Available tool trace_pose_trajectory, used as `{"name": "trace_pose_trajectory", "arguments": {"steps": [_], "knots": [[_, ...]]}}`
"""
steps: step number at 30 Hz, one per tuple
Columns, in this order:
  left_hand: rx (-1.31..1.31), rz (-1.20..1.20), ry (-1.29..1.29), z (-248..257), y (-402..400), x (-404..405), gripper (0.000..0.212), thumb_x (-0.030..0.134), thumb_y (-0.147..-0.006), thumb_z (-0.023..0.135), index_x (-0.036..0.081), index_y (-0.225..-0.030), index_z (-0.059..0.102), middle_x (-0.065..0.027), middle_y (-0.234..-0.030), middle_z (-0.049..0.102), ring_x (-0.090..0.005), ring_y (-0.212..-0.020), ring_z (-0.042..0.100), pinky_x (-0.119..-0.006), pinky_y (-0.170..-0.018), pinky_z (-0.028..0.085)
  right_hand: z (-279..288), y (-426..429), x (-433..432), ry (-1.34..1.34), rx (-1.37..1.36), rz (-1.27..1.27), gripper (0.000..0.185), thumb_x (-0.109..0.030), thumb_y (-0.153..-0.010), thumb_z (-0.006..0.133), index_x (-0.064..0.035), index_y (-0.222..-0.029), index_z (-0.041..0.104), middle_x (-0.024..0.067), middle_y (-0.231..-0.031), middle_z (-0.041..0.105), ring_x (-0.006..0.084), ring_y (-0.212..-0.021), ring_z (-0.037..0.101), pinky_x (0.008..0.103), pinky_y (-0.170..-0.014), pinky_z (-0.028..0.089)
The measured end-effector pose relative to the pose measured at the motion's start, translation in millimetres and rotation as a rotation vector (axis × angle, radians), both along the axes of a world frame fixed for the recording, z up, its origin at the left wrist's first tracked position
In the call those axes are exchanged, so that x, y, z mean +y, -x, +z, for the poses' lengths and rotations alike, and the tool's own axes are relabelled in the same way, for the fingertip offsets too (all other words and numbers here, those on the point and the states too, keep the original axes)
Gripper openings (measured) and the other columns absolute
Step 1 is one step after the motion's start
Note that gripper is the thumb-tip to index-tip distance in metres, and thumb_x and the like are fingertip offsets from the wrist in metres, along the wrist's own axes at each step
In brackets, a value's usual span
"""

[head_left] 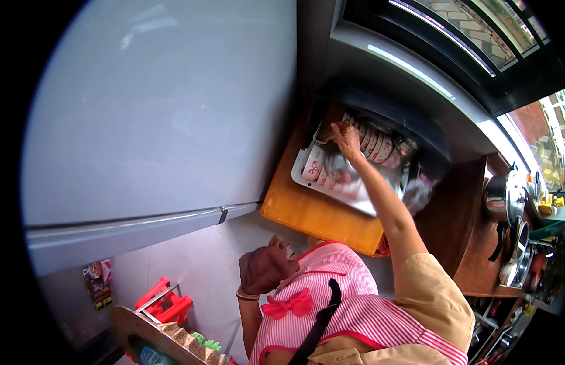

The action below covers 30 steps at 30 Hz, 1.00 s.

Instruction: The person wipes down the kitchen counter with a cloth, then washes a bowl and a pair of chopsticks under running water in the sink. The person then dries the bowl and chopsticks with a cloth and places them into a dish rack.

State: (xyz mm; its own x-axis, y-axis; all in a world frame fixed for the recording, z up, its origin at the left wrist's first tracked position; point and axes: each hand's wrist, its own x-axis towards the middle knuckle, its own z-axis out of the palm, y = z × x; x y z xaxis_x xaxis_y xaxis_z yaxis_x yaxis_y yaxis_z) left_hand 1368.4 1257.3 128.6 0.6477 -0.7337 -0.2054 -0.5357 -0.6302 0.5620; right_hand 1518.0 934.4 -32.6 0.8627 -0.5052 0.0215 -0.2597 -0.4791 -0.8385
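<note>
My right hand (pixel 349 141) reaches into a white dish rack (pixel 301 171), its fingers closed around thin wooden sticks, probably chopsticks (pixel 327 136), at the rack's left end. Patterned bowls (pixel 378 145) stand in a row beside that hand. More white bowls with red marks (pixel 313 163) line the near side. A blurred shiny metal or clear object (pixel 339 166) lies between, partly behind my forearm. My left hand (pixel 277 248) is near my striped apron, shut on a dark brown cloth (pixel 260 270) that hides most of it.
The rack rests on an orange-brown wooden surface (pixel 305 214), with a dark raised cover (pixel 401 109) behind. A large grey refrigerator (pixel 164 114) stands left. Pots (pixel 503 196) sit on a brown counter (pixel 483 260) at right. A round-topped table (pixel 123 324) and red plastic object (pixel 166 303) are lower left.
</note>
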Motion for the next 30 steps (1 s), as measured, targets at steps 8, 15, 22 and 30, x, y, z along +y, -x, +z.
{"name": "trace_pose_trajectory", "arguments": {"steps": [8,15,22,30], "knots": [[0.046,0.004,-0.02,2.8,-27.3,-18.4,0.018,0.025,-0.076,0.053,0.007,-0.082,0.052,-0.0125,-0.088,0.052,-0.0278,-0.086,0.05,-0.035,-0.074,0.044,-50.1,-32.2,-31.7,0.055,0.039,-0.015,0.037,-0.033,-0.084,0.057,0.0026,-0.077,0.064,0.0148,-0.061,0.06,0.0229,-0.052,0.059,0.0326,-0.057,0.048],[0.123,0.009,-0.059,14.8,-31.5,-28.3,0.019,0.024,-0.076,0.052,0.007,-0.082,0.051,-0.0124,-0.088,0.051,-0.0282,-0.088,0.049,-0.035,-0.074,0.044,-72.6,-52.5,-36.5,0.335,-0.196,-0.387,0.047,-0.04,-0.08,0.058,0.0037,-0.063,0.063,0.0164,-0.051,0.058,0.0308,-0.055,0.06,0.0367,-0.062,0.048],[0.195,0.074,-0.095,14.2,-25.5,-24.3,0.021,0.025,-0.075,0.052,0.005,-0.081,0.051,-0.0135,-0.087,0.051,-0.0293,-0.088,0.048,-0.036,-0.074,0.044,-59.4,-46.6,-17.1,0.122,0.128,-0.029,0.052,-0.043,-0.08,0.056,0.0074,-0.072,0.063,0.0262,-0.068,0.06,0.0414,-0.073,0.059,0.0451,-0.071,0.046],[0.002,-0.035,-0.055,-6.8,-21.6,-18.5,0.03,0.029,-0.073,0.054,0.001,-0.082,0.049,-0.0184,-0.085,0.051,-0.033,-0.087,0.048,-0.039,-0.075,0.045,-72.9,-52.3,-37.1,-0.57,0.135,-0.368,0.029,-0.025,-0.082,0.062,-0.002,-0.098,0.058,0.013,-0.071,0.061,0.0195,-0.046,0.059,0.0263,-0.043,0.051]]}}
